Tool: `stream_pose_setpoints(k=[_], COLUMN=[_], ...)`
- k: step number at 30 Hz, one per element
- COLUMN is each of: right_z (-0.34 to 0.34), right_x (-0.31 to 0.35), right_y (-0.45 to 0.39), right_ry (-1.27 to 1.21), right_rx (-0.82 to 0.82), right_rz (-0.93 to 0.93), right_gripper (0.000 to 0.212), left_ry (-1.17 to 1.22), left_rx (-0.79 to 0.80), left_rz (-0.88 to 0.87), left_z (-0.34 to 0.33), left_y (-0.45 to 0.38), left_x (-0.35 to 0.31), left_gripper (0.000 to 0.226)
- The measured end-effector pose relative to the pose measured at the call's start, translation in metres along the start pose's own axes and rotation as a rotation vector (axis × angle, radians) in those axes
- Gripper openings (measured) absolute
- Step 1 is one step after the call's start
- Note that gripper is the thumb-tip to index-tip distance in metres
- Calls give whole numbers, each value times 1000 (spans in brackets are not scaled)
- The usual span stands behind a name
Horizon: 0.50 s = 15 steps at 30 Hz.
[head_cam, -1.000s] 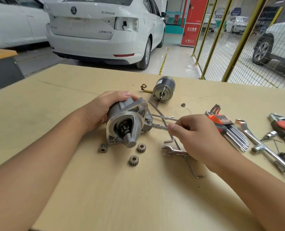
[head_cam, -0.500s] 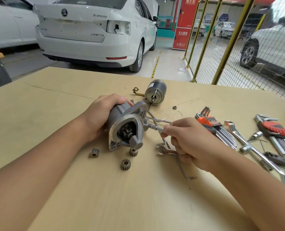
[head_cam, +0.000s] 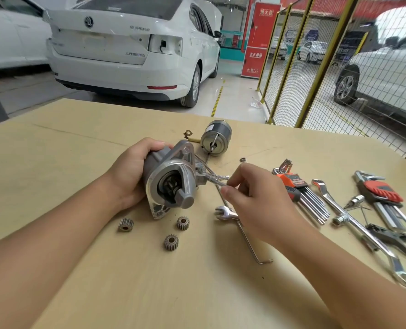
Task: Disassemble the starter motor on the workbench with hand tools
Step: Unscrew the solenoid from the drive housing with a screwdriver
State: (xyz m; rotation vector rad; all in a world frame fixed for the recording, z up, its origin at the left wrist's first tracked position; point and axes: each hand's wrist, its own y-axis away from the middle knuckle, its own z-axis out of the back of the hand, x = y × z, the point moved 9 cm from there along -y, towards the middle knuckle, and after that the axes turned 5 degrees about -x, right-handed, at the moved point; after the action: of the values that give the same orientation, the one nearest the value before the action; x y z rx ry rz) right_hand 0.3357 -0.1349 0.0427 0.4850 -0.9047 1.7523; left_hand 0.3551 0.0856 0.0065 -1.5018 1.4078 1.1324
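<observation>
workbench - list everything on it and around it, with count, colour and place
starter housing: 1, grey, centre of bench
small wrench: 1, silver, at housing's right side
motor can: 1, silver, behind housing
gears: 3, brown, in front of housing
open-end wrench: 1, silver, under right hand
nut: 1, right of can
hex key sets: 2, orange holders, right
long spanners: silver, far right
workbench: 1, tan
cars: white, behind
left hand: grips housing
right hand: pinches small wrench

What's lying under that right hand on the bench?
Under the right hand, an open-end wrench pokes out with only its jaw end showing, and a long bent rod runs beneath it. The wrench's handle is covered by the hand.
</observation>
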Motion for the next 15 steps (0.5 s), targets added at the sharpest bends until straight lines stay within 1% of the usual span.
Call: stream_pose_setpoints(k=[4,7,12,15], right_z=[5,6,11,8], right_x=[10,17,14,13], right_y=[4,8,6,2], right_ry=[28,47,23,-17], right_rx=[-55,-71,-143,-104], right_rz=[79,121,93,90], right_gripper=[19,17,18,18], left_ry=[26,23,11,12], left_rx=[40,39,36,23], left_rz=[6,12,20,29], left_z=[-2,-1,1,1], left_y=[-1,-3,-5,-6], left_x=[1,2,4,4], left_gripper=[24,23,26,23])
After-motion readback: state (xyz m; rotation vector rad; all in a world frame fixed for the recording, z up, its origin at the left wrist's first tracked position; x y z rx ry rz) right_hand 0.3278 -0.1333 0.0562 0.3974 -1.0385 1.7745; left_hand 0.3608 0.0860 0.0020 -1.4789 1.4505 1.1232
